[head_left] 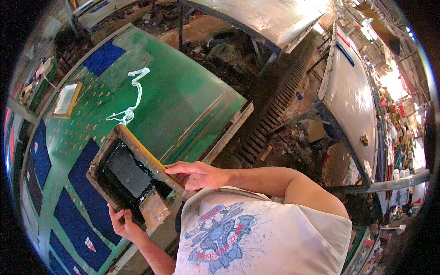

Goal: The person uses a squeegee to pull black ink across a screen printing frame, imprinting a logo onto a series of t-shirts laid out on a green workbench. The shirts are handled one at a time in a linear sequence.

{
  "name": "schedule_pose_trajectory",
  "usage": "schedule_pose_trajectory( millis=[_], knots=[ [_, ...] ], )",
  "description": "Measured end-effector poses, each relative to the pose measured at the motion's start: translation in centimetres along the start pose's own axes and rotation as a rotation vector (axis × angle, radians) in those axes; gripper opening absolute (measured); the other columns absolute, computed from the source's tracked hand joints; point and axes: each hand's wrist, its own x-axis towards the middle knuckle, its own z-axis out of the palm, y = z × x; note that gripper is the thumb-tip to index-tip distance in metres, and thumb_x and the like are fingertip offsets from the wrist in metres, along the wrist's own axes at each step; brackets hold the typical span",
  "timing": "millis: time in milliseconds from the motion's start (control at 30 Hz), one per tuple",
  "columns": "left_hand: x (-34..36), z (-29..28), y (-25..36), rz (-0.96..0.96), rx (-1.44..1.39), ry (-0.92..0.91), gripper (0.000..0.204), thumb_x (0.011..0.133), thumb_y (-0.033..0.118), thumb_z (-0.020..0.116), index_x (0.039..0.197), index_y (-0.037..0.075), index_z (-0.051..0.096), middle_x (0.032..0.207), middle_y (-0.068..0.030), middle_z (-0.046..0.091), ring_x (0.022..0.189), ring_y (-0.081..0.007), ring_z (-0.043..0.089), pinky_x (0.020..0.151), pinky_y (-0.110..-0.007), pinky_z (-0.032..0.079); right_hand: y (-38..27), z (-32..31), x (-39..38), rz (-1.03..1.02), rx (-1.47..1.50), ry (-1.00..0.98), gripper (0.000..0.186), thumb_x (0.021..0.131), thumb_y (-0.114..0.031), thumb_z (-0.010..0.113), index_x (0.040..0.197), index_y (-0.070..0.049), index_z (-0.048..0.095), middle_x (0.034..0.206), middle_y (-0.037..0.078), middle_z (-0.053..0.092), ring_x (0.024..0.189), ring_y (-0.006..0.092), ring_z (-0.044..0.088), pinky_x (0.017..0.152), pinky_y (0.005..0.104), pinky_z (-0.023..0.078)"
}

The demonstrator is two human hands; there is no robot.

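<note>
- The left hand (123,224) is closed on the near left edge of a box-like frame (101,153), its fingers curled at the rim.
- The right hand (199,175) lies against the right rim, fingers partly bent; I cannot tell whether it grips the frame or only steadies it.
- The frame is tilted in front of the person's body, above the near edge of a green table (178,91); black, glossy stuff coats its inside around a dark grey panel (130,172).
- A tan block (155,208) sits at the frame's near end.
- Dark blue cloth pieces (78,229) lie on the left part of the table, with another blue piece (104,57) at its far left.
- A smaller frame with a pale panel (68,100) lies near the left edge.
- A white squiggle (137,87) runs across the green surface beyond the held frame.
- To the right, a slatted floor channel (270,112) separates the green table from a pale table (350,87).
</note>
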Motion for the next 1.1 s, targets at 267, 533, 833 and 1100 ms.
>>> schedule_pose_trajectory(
  millis=[267, 533, 833, 1100],
  knots=[
    [-1.3, 7.4, 2.0, 0.056, 0.137, 0.016, 0.023, 0.087, -0.017, 0.071, 0.093, 0.004, 0.066, 0.162, -0.0238, 0.057, 0.142, -0.0332, 0.06, 0.118, -0.045, 0.047, -2.8, -7.7, -1.7, -0.043, -0.024, -0.014, 0.069, 0.1, -0.01, 0.074, 0.165, -0.004, 0.05, 0.166, 0.016, 0.052, 0.154, 0.0293, 0.048, 0.129, 0.0452, 0.034],
    [-6.4, 30.4, -0.4, 0.117, 0.028, 0.112, 0.022, 0.089, -0.017, 0.071, 0.092, 0.005, 0.066, 0.166, -0.025, 0.054, 0.144, -0.0338, 0.059, 0.119, -0.047, 0.048, -4.7, -31.0, -7.8, -0.057, 0.193, -0.121, 0.07, 0.102, -0.016, 0.073, 0.166, -0.004, 0.049, 0.17, 0.018, 0.047, 0.158, 0.0311, 0.044, 0.131, 0.0464, 0.033],
    [-11.4, 54.5, 3.9, 0.024, 0.211, 0.099, 0.027, 0.08, -0.021, 0.068, 0.086, 0.005, 0.063, 0.166, -0.0281, 0.052, 0.143, -0.0328, 0.061, 0.118, -0.043, 0.048, -12.3, -50.8, -19.6, -0.02, 0.119, -0.055, 0.074, 0.103, -0.028, 0.074, 0.167, -0.004, 0.047, 0.175, 0.019, 0.04, 0.162, 0.0342, 0.036, 0.134, 0.0498, 0.026],
    [-12.0, 68.4, 3.8, -0.038, 0.007, -0.083, 0.026, 0.079, -0.02, 0.067, 0.085, 0.005, 0.063, 0.165, -0.0266, 0.055, 0.146, -0.035, 0.059, 0.12, -0.044, 0.045, -16.8, -58.1, -28.6, -0.043, -0.008, 0.123, 0.072, 0.105, -0.028, 0.07, 0.168, -0.005, 0.046, 0.178, 0.016, 0.036, 0.165, 0.0324, 0.031, 0.136, 0.0486, 0.02]
  ],
)
